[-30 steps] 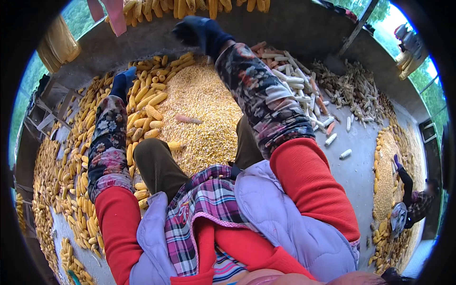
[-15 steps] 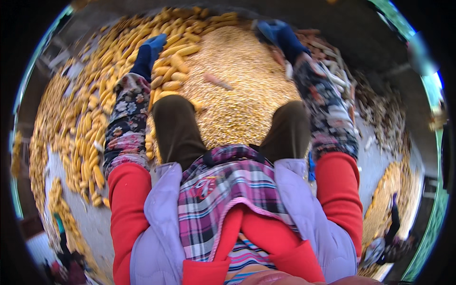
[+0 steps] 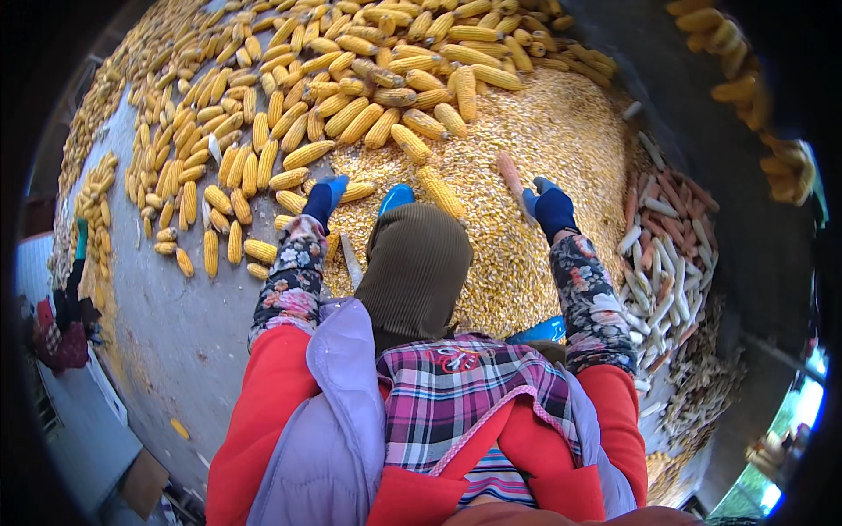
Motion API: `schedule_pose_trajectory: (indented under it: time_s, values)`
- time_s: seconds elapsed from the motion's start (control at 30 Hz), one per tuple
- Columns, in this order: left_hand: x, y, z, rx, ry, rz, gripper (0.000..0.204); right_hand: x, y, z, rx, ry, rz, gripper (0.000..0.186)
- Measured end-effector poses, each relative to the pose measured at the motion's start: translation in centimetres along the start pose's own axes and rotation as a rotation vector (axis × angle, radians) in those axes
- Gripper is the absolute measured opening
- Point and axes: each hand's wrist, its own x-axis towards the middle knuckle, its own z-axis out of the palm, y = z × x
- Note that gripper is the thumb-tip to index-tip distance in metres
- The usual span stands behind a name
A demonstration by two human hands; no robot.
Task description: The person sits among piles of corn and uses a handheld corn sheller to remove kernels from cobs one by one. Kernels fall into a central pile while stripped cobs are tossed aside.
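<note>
My left hand [image 3: 324, 197], in a dark blue glove with lighter blue fingers, is closed around the end of a yellow ear of corn [image 3: 358, 191], beside the pile at left. The glove hides part of the grip. On the right, my gloved right hand [image 3: 550, 209] reaches over the loose corn kernels [image 3: 561, 131], thumb and fingers apart. Its fingertips meet the lower end of a reddish bare corncob [image 3: 508, 173] lying there. Another ear of corn [image 3: 440, 193] rests on the kernels between my hands, just ahead of my knee.
Many whole ears [image 3: 351, 118] spread over the grey floor [image 3: 167, 324] at left and far. Stripped cobs [image 3: 671, 237] are heaped at right beside dry husks [image 3: 702, 386]. My brown-trousered knee [image 3: 417, 263] and blue boots [image 3: 539, 331] lie between my arms. Another person [image 3: 63, 329] is at far left.
My view has turned, bringing the ears farther across the far side. Both hands have come nearer to me; my right hand is now at the bare corncob, which lay apart from it earlier.
</note>
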Motion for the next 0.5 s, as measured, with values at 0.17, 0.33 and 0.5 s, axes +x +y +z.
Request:
schedule_pose_trajectory:
  time_s: [0.17, 0.33, 0.5]
  values:
    - [-1.2, -8.1, 3.7, 0.119, 0.003, -0.019, 0.053, 1.8, -2.1, 4.9, -0.188, -0.097, -0.04, 0.046]
    - [-0.8, -1.2, 4.2, 0.106, 0.127, -0.07, 0.053, 3.9, -1.3, 5.1, -0.218, -0.109, -0.06, 0.048]
    - [5.6, 4.0, 3.5, 0.251, 0.184, 0.06, 0.055, 5.3, -0.5, 5.9, 0.067, -0.122, -0.036, 0.053]
